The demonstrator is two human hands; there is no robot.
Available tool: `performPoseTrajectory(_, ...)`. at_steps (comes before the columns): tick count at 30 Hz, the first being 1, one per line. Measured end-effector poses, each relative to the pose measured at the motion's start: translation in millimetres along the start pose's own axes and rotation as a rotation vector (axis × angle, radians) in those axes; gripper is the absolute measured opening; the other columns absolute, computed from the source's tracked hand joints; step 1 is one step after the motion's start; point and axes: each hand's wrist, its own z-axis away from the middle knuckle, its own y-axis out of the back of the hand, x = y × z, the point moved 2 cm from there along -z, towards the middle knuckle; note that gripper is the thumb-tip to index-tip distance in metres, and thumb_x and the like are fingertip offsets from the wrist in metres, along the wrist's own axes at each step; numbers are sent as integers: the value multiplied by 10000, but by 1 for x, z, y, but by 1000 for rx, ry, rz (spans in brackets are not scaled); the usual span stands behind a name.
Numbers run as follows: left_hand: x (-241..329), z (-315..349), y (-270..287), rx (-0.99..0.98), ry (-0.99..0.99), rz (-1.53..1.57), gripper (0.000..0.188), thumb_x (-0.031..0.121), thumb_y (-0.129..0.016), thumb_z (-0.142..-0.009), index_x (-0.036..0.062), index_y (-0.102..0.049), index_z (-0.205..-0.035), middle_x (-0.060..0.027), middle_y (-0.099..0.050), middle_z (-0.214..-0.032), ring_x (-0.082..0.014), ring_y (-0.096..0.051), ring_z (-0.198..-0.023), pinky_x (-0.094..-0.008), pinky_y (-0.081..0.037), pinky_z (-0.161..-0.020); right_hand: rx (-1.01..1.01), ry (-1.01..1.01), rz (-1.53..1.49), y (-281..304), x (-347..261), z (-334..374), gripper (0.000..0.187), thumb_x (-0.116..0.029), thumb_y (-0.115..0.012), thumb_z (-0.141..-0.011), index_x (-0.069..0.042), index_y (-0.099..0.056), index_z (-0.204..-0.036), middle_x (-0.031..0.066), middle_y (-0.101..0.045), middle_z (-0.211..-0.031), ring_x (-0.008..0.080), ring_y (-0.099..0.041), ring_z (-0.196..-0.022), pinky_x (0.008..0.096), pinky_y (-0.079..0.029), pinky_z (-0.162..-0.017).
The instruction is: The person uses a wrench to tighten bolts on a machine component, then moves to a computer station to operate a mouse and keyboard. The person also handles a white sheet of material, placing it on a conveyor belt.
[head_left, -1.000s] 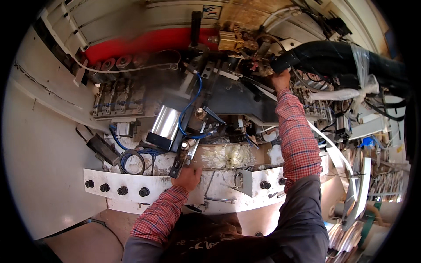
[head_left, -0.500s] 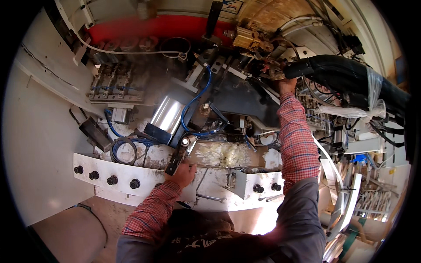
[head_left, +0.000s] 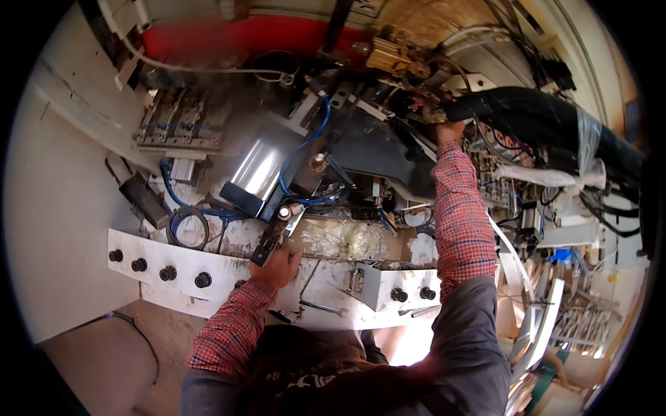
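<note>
My left hand (head_left: 279, 265) grips a dark adjustable wrench (head_left: 276, 237) whose jaws sit on a small metal fitting (head_left: 284, 212) beside a shiny metal cylinder (head_left: 258, 167) with blue hoses. My right hand (head_left: 449, 130) reaches up and rests on the machine's dark frame beneath a thick black hose (head_left: 541, 118); its fingers are partly hidden. Both arms wear red checked sleeves. A white plate with black bolts (head_left: 173, 263) runs across in front of me.
A red bar (head_left: 229, 35) crosses the top of the machine. Bundles of wires and valve blocks (head_left: 182, 121) fill the left and right sides. A loose spanner (head_left: 320, 307) lies on the white plate. Pale debris (head_left: 343, 239) sits in the tray behind it.
My head has moved nearer and a little left, so the machine looks larger. My left hand keeps hold of the wrench, which has swung slightly; my right hand stays high on the frame.
</note>
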Motion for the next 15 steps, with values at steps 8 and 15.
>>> performPoseTrajectory(8, 2, 0, -8, -4, 6, 144, 358, 414, -666, -865, 59, -705, -884, -135, -687, -849, -334, -686, -738, -474, -549, -665, -27, 25, 153, 9, -7, 1, 416, -364, -609, -998, -102, -576, -1319, 70, -687, -1140, 243, -657, -997, 363, -528, -866)
performPoseTrajectory(15, -4, 11, -16, 2, 25, 123, 345, 407, -680, -849, 63, -702, -848, -135, -678, -807, -338, -679, -704, -469, -547, -642, -85, -450, -1, -32, -30, 49, 275, -474, -602, -980, -223, -629, -1090, -44, -679, -977, 117, -650, -794, 298, -513, -577)
